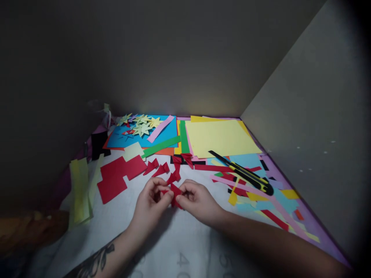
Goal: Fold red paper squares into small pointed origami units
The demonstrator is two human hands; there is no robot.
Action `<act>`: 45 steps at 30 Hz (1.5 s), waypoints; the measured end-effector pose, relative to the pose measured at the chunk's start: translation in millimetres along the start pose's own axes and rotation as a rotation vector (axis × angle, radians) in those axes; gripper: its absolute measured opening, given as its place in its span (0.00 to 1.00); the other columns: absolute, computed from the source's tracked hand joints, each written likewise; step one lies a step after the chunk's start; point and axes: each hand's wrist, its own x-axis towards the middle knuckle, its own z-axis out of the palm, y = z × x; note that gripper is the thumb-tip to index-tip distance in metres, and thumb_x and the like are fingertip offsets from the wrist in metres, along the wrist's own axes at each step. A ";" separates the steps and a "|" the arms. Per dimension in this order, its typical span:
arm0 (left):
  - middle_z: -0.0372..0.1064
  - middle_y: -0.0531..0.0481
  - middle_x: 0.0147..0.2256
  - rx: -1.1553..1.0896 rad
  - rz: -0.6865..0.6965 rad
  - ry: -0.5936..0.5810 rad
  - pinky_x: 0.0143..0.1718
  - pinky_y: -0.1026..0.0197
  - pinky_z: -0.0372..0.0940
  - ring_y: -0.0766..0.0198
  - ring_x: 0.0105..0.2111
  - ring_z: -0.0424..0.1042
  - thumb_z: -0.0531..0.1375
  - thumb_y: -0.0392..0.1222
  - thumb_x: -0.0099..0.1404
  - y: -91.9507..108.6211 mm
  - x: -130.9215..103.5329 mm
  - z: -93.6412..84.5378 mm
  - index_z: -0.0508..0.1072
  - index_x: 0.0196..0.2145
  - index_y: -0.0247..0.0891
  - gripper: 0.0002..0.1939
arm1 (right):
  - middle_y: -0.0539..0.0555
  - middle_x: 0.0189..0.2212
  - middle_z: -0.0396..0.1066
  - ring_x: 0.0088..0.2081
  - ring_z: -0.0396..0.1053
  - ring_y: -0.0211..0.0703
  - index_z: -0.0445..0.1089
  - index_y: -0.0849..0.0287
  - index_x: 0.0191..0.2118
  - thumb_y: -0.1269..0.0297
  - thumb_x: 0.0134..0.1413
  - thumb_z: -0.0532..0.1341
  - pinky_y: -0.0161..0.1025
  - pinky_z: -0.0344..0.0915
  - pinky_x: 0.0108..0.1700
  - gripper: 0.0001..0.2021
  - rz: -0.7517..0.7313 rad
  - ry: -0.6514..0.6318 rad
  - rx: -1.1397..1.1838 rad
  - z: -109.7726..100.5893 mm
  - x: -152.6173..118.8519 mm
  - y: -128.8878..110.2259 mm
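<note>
Between my two hands is a small folded red paper piece, pinched from both sides. My left hand grips its left side with thumb and fingers, and my right hand pinches its right edge. Fingers cover part of the folds. Just beyond my fingertips lie several folded red paper pieces. Flat red paper squares overlap to the left, beside a pale square.
Paper stars rest on blue sheets at the back left. A yellow sheet stack lies back right. A black-and-yellow utility knife sits over paper scraps. Pale strips lie left. Grey walls enclose the back and right.
</note>
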 end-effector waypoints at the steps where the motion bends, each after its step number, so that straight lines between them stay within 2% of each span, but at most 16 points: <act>1: 0.66 0.56 0.27 0.006 0.010 0.014 0.29 0.67 0.60 0.70 0.26 0.65 0.61 0.39 0.56 -0.6 0.4 -0.5 0.63 0.35 0.38 0.10 | 0.47 0.24 0.60 0.25 0.58 0.33 0.64 0.60 0.22 0.72 0.46 0.59 0.30 0.54 0.27 0.06 -0.013 0.007 -0.001 -0.5 0.1 0.6; 9: 0.65 0.55 0.29 0.055 0.054 0.037 0.30 0.67 0.61 0.70 0.29 0.66 0.60 0.39 0.57 -2.2 0.5 -1.9 0.64 0.35 0.38 0.09 | 0.47 0.26 0.61 0.26 0.59 0.32 0.64 0.59 0.24 0.74 0.45 0.59 0.30 0.55 0.27 0.04 -0.072 0.062 -0.011 -0.1 0.3 3.3; 19: 0.63 0.55 0.28 0.088 0.043 0.029 0.29 0.67 0.59 0.70 0.27 0.63 0.60 0.40 0.58 -4.0 2.5 -1.3 0.63 0.35 0.38 0.09 | 0.47 0.25 0.61 0.25 0.58 0.31 0.64 0.59 0.24 0.73 0.44 0.59 0.29 0.55 0.25 0.04 -0.078 0.052 0.022 0.0 -0.3 3.2; 24: 0.65 0.53 0.29 0.171 0.088 -0.012 0.29 0.66 0.60 0.68 0.28 0.65 0.59 0.42 0.60 -3.8 1.8 -4.4 0.66 0.33 0.37 0.06 | 0.47 0.24 0.61 0.25 0.58 0.32 0.63 0.59 0.23 0.73 0.47 0.58 0.30 0.55 0.26 0.05 -0.116 0.104 -0.020 -0.4 0.0 5.9; 27: 0.65 0.50 0.33 0.273 0.205 -0.036 0.30 0.65 0.62 0.65 0.32 0.66 0.58 0.41 0.61 -1.2 1.8 -7.2 0.68 0.31 0.37 0.05 | 0.47 0.24 0.61 0.25 0.58 0.32 0.63 0.59 0.24 0.72 0.47 0.58 0.30 0.55 0.26 0.05 -0.137 0.130 -0.046 -1.3 -0.9 7.3; 31: 0.64 0.47 0.37 0.391 0.359 0.025 0.29 0.66 0.63 0.63 0.37 0.67 0.59 0.40 0.60 1.9 1.8 -9.7 0.72 0.33 0.38 0.04 | 0.48 0.25 0.61 0.24 0.59 0.33 0.63 0.59 0.24 0.72 0.48 0.58 0.30 0.56 0.26 0.05 -0.172 0.155 -0.078 -2.6 -2.5 7.9; 35: 0.64 0.47 0.39 0.486 0.489 0.039 0.32 0.64 0.66 0.63 0.39 0.67 0.59 0.37 0.60 -0.6 0.8 -12.0 0.74 0.34 0.40 0.04 | 0.48 0.26 0.62 0.25 0.59 0.33 0.63 0.58 0.24 0.72 0.49 0.58 0.31 0.57 0.26 0.05 -0.191 0.163 -0.110 -4.1 -3.1 7.1; 42: 0.66 0.45 0.45 0.712 0.766 0.041 0.38 0.60 0.67 0.60 0.43 0.68 0.58 0.32 0.60 -7.2 0.1 -22.5 0.73 0.45 0.45 0.16 | 0.48 0.26 0.62 0.25 0.59 0.34 0.63 0.58 0.24 0.72 0.50 0.58 0.31 0.56 0.27 0.06 -0.179 0.179 -0.104 -6.2 -2.5 7.2; 45: 0.68 0.44 0.46 0.817 0.869 0.034 0.37 0.59 0.66 0.60 0.40 0.68 0.59 0.31 0.59 -5.1 1.8 -25.7 0.73 0.47 0.47 0.19 | 0.48 0.26 0.61 0.25 0.58 0.33 0.63 0.58 0.24 0.72 0.50 0.58 0.31 0.55 0.26 0.06 -0.163 0.178 -0.108 -6.5 -1.7 7.5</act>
